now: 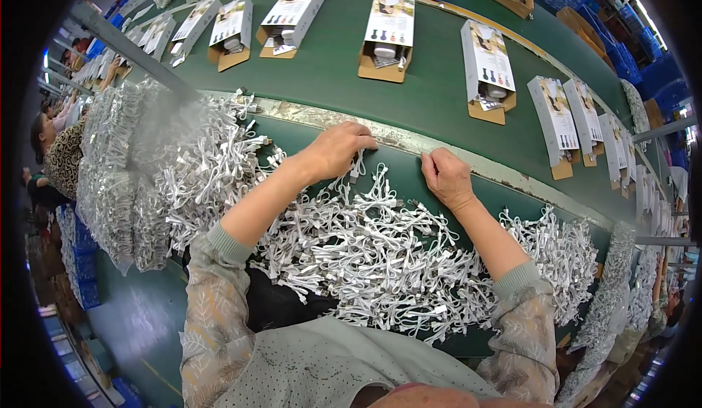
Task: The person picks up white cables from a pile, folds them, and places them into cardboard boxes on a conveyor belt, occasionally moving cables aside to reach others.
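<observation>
Open product boxes point(385, 39) ride the green belt point(439, 79) beyond the white cable pile point(365, 254). Left hand point(338, 150) curls, perhaps pinching one cable; right hand point(446, 178) is loosely closed at the pile's far edge, its hold unclear.

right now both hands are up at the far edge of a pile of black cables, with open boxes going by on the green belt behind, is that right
Not quite: the cables are white, not black, as the head view shows. The rest stands: the left hand and right hand are both at the far edge of the pile, and open boxes sit on the green belt behind.
</observation>
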{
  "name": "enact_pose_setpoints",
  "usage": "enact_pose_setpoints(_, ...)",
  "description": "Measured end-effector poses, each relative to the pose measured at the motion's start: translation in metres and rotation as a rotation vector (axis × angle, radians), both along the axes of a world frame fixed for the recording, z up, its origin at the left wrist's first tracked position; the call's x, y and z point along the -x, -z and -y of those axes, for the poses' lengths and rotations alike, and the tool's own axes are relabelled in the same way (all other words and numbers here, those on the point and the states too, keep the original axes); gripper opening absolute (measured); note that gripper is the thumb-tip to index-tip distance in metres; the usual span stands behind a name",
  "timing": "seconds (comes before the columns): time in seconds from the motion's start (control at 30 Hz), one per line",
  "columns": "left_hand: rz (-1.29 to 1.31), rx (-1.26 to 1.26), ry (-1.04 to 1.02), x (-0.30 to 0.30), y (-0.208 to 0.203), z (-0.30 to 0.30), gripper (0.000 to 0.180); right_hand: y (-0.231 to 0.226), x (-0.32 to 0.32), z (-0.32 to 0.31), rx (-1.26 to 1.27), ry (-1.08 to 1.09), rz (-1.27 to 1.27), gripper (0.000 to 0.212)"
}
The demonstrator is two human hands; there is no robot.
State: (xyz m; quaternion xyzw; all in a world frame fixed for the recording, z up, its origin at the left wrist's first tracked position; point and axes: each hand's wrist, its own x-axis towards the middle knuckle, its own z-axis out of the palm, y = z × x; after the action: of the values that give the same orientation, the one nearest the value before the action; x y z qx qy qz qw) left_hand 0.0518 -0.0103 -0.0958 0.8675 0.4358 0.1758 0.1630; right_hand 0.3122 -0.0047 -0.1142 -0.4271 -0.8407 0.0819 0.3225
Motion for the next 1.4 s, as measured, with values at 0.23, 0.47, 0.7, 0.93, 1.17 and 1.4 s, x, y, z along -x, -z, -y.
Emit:
enact_pose_setpoints(0.23,0.102,0.129,-0.447,0.034,-0.011,0.015,0.015,0.004,0.001,0.001,-0.024,0.022,-0.014,0.021)
enact_pose_setpoints(0.47,0.188,-0.036,-0.804,0.041,-0.021,-0.023,0.018,0.001,0.006,-0.004,-0.055,0.027,-0.015,0.022)
enact_pose_setpoints(0.7,0.220,-0.047,-1.085,0.047,0.006,-0.096,0.023,0.002,0.002,0.002,-0.029,0.073,0.016,0.023)
enact_pose_setpoints(0.93,0.349,-0.080,-0.924,0.046,0.009,-0.142,0.030,-0.002,0.014,0.001,-0.020,0.039,-0.012,0.021)
enact_pose_setpoints(1.17,0.121,0.179,0.230,-0.035,-0.010,0.002,0.041,-0.001,0.001,-0.002,-0.025,0.057,-0.006,0.022)
enact_pose_setpoints(1.4,0.030,0.138,-0.161,0.000,-0.007,0.032,0.023,0.004,0.002,-0.003,-0.030,0.058,-0.025,0.021)
